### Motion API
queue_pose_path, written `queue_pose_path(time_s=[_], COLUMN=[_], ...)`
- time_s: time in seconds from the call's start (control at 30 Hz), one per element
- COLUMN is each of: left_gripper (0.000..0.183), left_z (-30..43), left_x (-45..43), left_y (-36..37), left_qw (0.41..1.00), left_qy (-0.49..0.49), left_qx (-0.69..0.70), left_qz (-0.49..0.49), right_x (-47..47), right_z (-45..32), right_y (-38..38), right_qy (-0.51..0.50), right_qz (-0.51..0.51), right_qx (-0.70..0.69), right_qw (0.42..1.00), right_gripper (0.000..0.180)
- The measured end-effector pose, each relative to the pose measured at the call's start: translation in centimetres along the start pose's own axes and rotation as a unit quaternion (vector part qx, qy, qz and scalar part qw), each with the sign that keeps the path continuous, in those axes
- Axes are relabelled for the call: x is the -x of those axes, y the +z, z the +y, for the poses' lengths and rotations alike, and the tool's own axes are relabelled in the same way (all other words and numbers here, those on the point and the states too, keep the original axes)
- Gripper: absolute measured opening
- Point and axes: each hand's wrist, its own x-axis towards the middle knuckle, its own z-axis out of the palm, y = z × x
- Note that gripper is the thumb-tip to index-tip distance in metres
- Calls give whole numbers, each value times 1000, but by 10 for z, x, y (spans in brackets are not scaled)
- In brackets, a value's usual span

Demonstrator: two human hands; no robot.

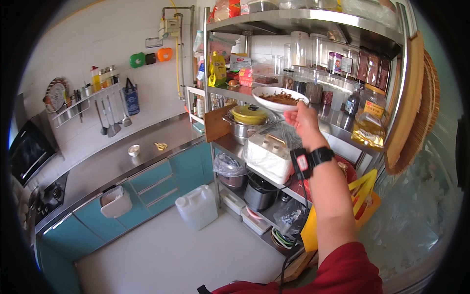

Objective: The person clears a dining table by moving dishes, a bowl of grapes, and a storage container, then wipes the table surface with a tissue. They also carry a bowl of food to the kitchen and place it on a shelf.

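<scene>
My right hand (302,118) is raised towards the metal shelving and grips the near rim of a white dish (273,107). Brown, dried-looking shreds (279,98) lie in the dish. It is at the front edge of the middle shelf; whether it rests there cannot be told. Behind it stand clear jars (314,92) and a lidded plastic container (267,78). Below the dish, a yellow lidded pot (249,114) sits on a steel pot (240,132). A black strap with a small device circles my right wrist. My left hand is out of view.
A wooden board (219,123) juts out at the shelving's left. A large plastic jug (198,207) stands on the floor by the teal cabinets. The steel counter (110,160) holds a small bowl (134,150) and yellow-handled scissors (161,146). Yellow bags (310,229) hang near my right arm.
</scene>
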Motion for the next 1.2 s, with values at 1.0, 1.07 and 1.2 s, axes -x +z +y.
queue_pose_path(time_s=[1.0, 1.07, 1.2], left_gripper=[27, 28, 27], left_z=[297, 274, 230], left_x=[-427, -417, -385], left_y=[116, 135, 174], left_qw=[872, 830, 728], left_qy=[-23, -22, 12], left_qx=[-339, -390, -509], left_qz=[-352, -398, -460], right_x=[89, 167, 360], right_z=[93, 143, 245], right_y=[36, 6, -70], right_qy=[60, 124, 329], right_qz=[-177, -233, 176], right_qx=[390, 482, 281], right_qw=[901, 836, 884], right_gripper=[28, 34, 19])
